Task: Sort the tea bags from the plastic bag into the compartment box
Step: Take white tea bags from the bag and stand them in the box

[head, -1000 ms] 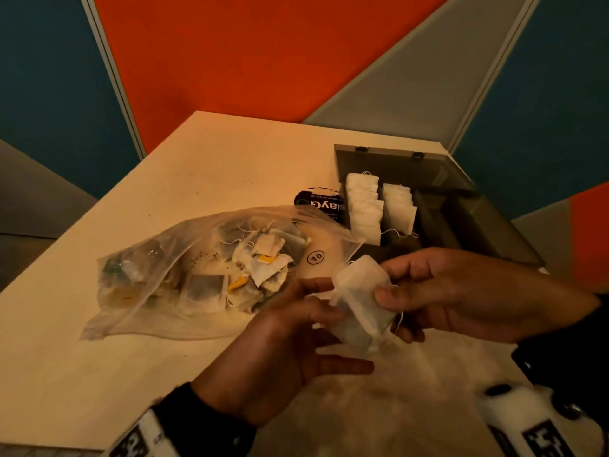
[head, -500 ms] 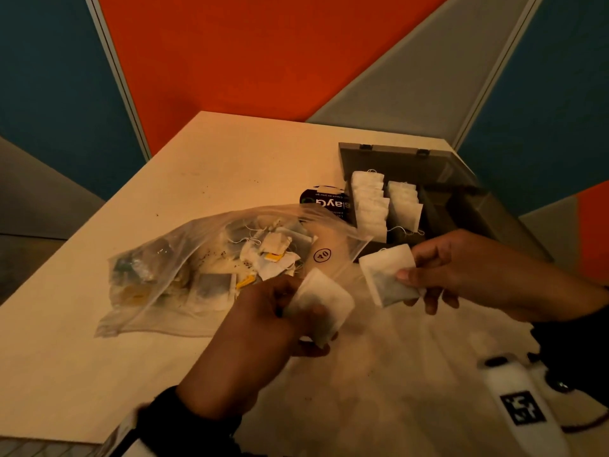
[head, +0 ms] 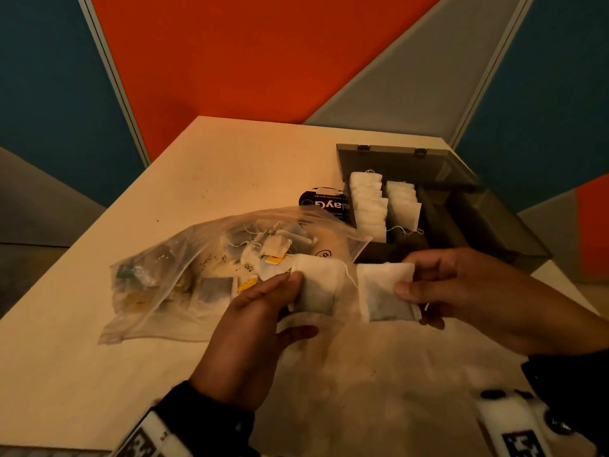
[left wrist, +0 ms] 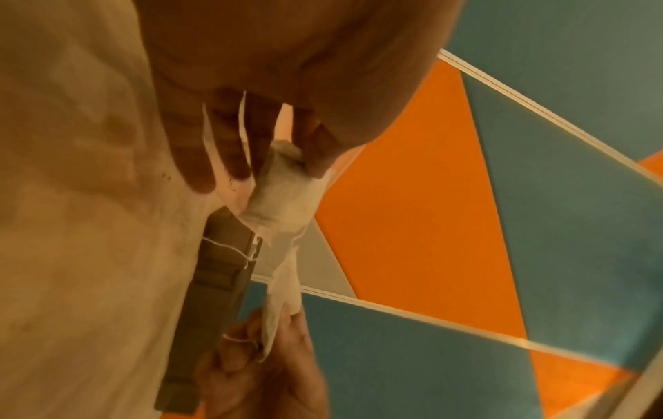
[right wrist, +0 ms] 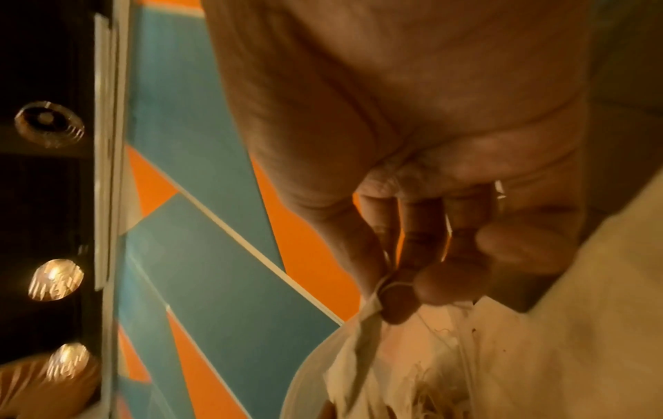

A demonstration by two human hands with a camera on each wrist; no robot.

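I saw both of my hands bare, the left hand [head: 253, 324] and the right hand [head: 461, 291], each coming out of a dark sleeve [head: 204, 420] that ended at the wrist. A white wrist-camera mount [head: 514, 427] sat on my right wrist, rounded, with dark knobs and a black-and-white square marker. My left wrist carried a similar white band with marker [head: 148, 440].

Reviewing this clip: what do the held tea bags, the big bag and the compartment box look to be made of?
Tea bags: thin white filter paper, matte; dark leaf shows through.
Plastic bag: clear thin plastic film, glossy and wrinkled; contents visible.
Compartment box: probably rigid smoky-grey translucent plastic, with a hinged lid.
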